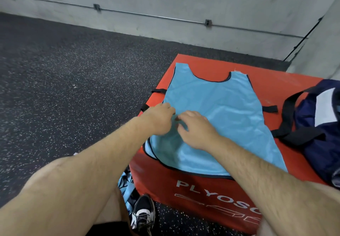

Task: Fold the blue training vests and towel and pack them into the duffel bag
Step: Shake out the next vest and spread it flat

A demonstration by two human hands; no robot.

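Progress: early, by our reading. One blue vest point(220, 118) lies spread flat and unfolded on top of the red plyo box point(202, 186), at centre right of the frame. We see no crease or fold in it yet. The navy duffel bag point(316, 143) sits on the same box at the right edge, just beside the vest's hem corner. We see nothing packed in it. A pale patch shows on it, but we cannot tell whether that is towel or bag panel.

A bundle of blue cloth point(127, 186) lies on the floor at lower centre, against the box. It is likely more vests waiting.

Left grip point(161, 119) and right grip point(197, 128) meet over the vest's left edge with fingers curled down onto the cloth. We cannot tell whether either one pinches it.

Vest: thin, glossy, lightly wrinkled, with dark binding at the neck and armholes.
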